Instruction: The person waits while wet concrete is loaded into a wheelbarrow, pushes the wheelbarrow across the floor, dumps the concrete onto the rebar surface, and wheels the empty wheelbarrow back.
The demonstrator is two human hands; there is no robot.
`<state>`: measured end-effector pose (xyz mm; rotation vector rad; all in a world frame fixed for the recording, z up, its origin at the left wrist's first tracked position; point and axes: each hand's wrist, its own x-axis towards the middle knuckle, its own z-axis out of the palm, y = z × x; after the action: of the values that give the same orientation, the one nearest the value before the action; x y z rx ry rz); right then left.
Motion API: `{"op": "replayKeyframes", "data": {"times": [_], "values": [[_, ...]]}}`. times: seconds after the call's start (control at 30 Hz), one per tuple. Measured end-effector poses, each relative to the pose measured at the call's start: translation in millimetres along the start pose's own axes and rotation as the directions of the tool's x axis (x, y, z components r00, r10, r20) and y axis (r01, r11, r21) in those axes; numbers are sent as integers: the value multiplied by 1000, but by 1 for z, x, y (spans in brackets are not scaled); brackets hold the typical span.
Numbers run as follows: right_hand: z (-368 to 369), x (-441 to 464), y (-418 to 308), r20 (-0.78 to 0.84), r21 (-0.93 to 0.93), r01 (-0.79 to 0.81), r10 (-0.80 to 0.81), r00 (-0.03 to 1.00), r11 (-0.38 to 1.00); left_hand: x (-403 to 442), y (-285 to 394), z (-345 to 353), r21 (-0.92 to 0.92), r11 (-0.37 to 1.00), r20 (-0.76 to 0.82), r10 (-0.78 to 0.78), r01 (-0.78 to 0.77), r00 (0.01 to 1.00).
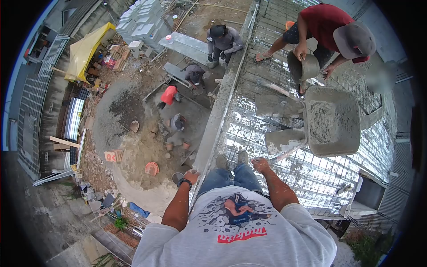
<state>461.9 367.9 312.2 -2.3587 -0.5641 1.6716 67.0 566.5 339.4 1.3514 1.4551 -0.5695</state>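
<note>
Grey, mortar-caked metal wheelbarrow [349,120] stands at the right of the frame, wet grey mix [324,122] in its deep tray. Near the centre, the right hand [259,165] has its fingers partly curled beside the end of the wheelbarrow's long lower handle [289,152]; whether it touches the handle, I cannot tell. Well apart from it, left of centre, the left hand [191,175], a dark watch [183,182] at its wrist, is bent beside the long grey concrete ledge [212,140]; how far it is open and whether it grips anything cannot be told. Between the hands are two mortar-coated shoes [243,157]. Dark steel mesh over shiny silver sheeting [240,129] spreads around the wheelbarrow. At upper right, a person in a dark red shirt [324,20] holds a tilted, dark grey round bucket [309,69]. Left of the ledge, on lower ground, sits an orange plastic bucket [151,168]; a yellow tarpaulin [89,51] hangs at upper left.
</note>
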Motion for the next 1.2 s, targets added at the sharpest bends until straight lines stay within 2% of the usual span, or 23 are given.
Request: {"op": "replayKeyframes", "data": {"times": [0.03,0.13,0.23,0.33,0.43,0.53,0.63,0.73,0.83,0.93,1.03,1.13,1.2], "values": [[0,-1,-1,1,7,-13,13,1000,1000,3,-2,1,-2,1000,5,2,-2,1000],[0,-2,-1,-60,-15,106,-106,992,994,10,-4,2,3,1000,25,7,-7,1000],[7,12,15,-101,-51,86,-91,991,995,26,-17,11,-17,1000,28,16,-15,999],[8,15,23,-109,-22,92,-94,990,996,6,14,-6,4,1000,54,0,0,999],[14,27,39,-127,4,113,-112,986,994,15,12,-5,27,1000,54,7,-8,998],[8,18,30,-105,33,61,-57,993,998,25,8,-1,9,1000,69,-7,6,998],[6,10,23,-27,86,-47,49,998,995,22,16,-5,83,997,80,-11,4,997],[3,3,16,-53,14,-36,37,998,999,26,13,-3,28,999,81,-21,19,996],[-12,-20,-15,-12,-31,-87,87,996,996,15,25,-9,65,998,57,-8,5,998],[8,9,22,-28,26,-64,65,997,998,18,21,-9,99,995,86,12,-20,996],[7,9,22,-71,-63,53,-57,996,997,-5,46,-17,172,984,10,-40,37,999],[-12,-18,-16,-1,-50,-31,31,1000,998,35,-1,4,298,944,104,115,-141,988],[-17,-24,-25,-16,-116,-38,37,999,993,49,-14,10,325,923,151,165,-206,975]]}}
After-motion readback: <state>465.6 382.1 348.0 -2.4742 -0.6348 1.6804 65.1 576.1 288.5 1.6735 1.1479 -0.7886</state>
